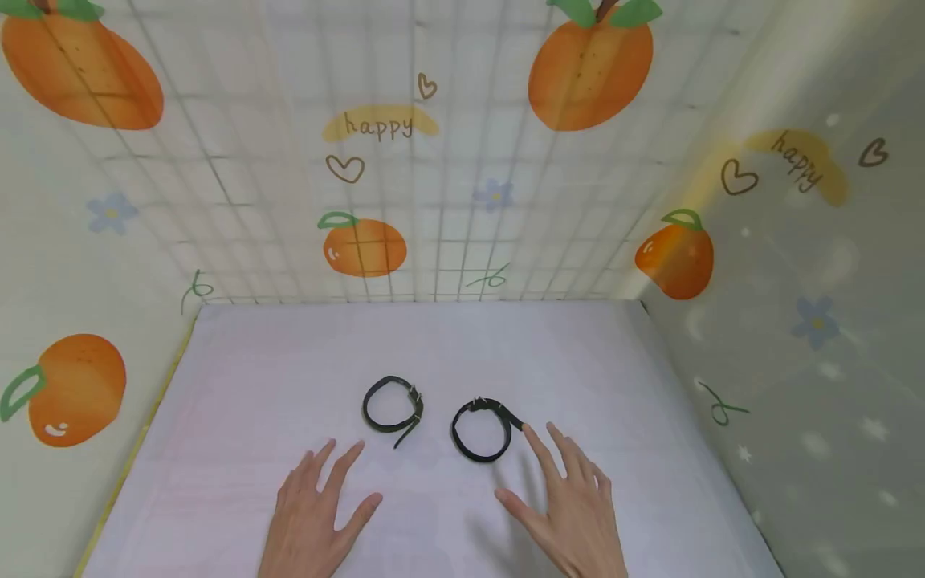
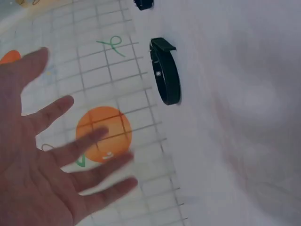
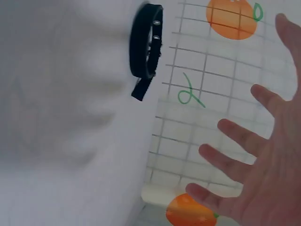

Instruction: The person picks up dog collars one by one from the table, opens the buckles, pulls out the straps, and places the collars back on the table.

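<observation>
Two black buckled straps, each fastened into a loop, lie on the white table. The left strap point(image 1: 369, 413) has its tail pointing toward the viewer; the right strap point(image 1: 454, 437) has its tail out to the right. My left hand point(image 1: 311, 506) is spread in front of the left strap and holds nothing. My right hand point(image 1: 571, 506) hovers with fingers spread, its index fingertip close to the right strap's tail in the head view; contact cannot be told. The left wrist view shows a strap point(image 2: 170, 77) apart from the fingers, and the right wrist view another strap point(image 3: 138, 44), also apart.
The white tabletop point(image 1: 289, 345) ends at a back wall point(image 1: 462, 201) printed with grid lines, oranges and the word happy. Similar printed sheets stand on the left point(image 1: 58, 265) and right point(image 1: 795, 385). A yellow edge point(image 1: 137, 441) runs along the table's left side.
</observation>
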A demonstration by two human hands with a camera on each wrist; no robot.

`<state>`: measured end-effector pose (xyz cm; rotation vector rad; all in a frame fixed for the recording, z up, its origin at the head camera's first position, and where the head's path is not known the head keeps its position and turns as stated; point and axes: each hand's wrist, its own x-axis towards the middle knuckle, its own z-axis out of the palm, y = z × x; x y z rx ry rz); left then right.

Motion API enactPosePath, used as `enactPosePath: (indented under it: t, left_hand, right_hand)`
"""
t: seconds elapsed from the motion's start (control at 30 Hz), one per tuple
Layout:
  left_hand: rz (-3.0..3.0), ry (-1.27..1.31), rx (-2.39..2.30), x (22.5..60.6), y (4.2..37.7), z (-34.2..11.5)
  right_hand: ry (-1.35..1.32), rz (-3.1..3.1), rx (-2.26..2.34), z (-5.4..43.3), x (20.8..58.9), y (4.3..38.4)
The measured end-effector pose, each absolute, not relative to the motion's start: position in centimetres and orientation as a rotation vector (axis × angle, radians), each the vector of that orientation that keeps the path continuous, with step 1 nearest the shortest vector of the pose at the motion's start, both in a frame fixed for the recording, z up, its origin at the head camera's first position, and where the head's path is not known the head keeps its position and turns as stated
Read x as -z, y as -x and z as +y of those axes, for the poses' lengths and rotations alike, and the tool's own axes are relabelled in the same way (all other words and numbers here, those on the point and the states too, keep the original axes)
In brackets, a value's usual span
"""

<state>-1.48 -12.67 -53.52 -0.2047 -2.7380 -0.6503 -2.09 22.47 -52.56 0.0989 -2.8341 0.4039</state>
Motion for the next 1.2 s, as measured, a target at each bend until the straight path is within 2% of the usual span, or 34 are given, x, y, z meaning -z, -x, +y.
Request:
enactPosePath:
  t: [0.23,0.63,1.2]
  left_hand:
    - [-2.754,0.269,0.790,53.5,1.3,-11.6]
    - [-2.792,0.310,0.841,54.3,1.0,-10.5]
    - [-2.788,0.322,0.841,54.4,1.1,-10.4]
  right_hand:
    - [-0.107,-2.769,-0.529,22.0,54.5,2.9]
    - [0.049,-2.802,-0.704,21.0,57.3,6.1]
    - [0.187,-2.873,-0.681,19.8,59.2,10.5]
